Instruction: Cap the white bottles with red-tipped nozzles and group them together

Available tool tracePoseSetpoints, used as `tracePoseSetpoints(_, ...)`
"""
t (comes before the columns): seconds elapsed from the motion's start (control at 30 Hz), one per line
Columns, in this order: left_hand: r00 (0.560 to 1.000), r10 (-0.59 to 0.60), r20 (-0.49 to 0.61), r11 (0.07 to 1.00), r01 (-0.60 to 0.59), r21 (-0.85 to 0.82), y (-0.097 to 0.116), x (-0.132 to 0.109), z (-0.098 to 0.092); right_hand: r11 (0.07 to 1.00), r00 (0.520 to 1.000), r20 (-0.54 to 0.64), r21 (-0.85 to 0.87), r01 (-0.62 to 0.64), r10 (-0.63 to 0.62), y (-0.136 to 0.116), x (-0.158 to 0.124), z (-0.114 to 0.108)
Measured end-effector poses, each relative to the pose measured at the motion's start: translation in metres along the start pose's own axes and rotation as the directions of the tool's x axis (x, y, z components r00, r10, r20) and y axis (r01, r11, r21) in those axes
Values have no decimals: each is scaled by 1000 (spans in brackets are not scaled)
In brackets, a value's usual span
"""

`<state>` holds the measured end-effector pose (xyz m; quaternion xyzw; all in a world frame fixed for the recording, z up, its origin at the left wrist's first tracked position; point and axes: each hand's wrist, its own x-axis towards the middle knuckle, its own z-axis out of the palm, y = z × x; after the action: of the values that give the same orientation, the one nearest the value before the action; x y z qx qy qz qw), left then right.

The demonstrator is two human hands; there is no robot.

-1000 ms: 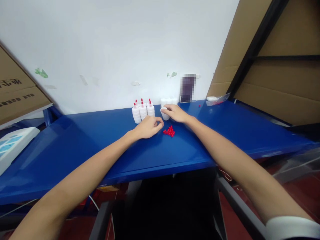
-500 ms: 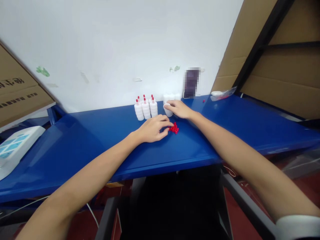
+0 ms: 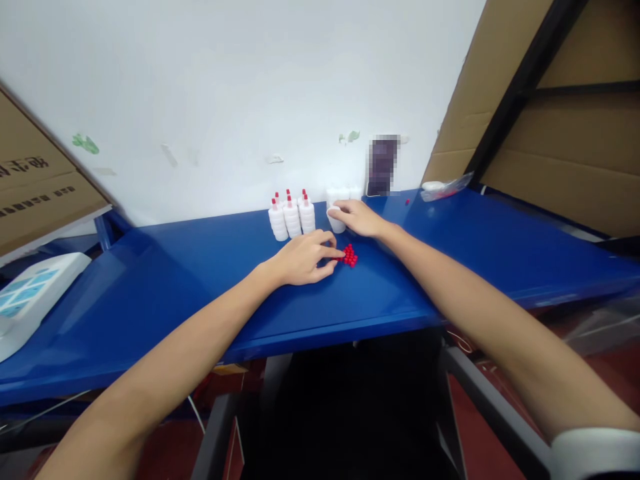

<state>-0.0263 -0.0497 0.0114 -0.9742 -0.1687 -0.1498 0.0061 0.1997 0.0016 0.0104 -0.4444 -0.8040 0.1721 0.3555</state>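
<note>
My left hand (image 3: 311, 259) is over the near side of a pile of small red caps (image 3: 351, 256) on the blue table. Its thumb and index finger come together around a red cap at the pile's left edge; the fingertips partly hide it. My right hand (image 3: 356, 217) grips a small white bottle (image 3: 336, 220) at the front of a group of white bottles (image 3: 355, 193), which it partly covers. To the left stand several white ribbed bottles (image 3: 292, 220) in rows, with red caps on their pointed tips.
A phone-like dark panel (image 3: 383, 167), blurred, leans on the white wall. One loose red cap (image 3: 407, 201) and a clear plastic bag (image 3: 447, 189) lie to the right. A white device (image 3: 37, 293) sits at the left, below a cardboard box (image 3: 40, 180).
My left thumb and index finger have drawn closer together at the red pile's left edge. My right hand has barely moved and keeps its grip on the bottle.
</note>
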Motion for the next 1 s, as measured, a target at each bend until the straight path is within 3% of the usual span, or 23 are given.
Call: tracePoseSetpoints(1.0,997,-68,-23,997,67,-27,4,-4,-7,1000,1000,5,8,19,-19,4,1,3)
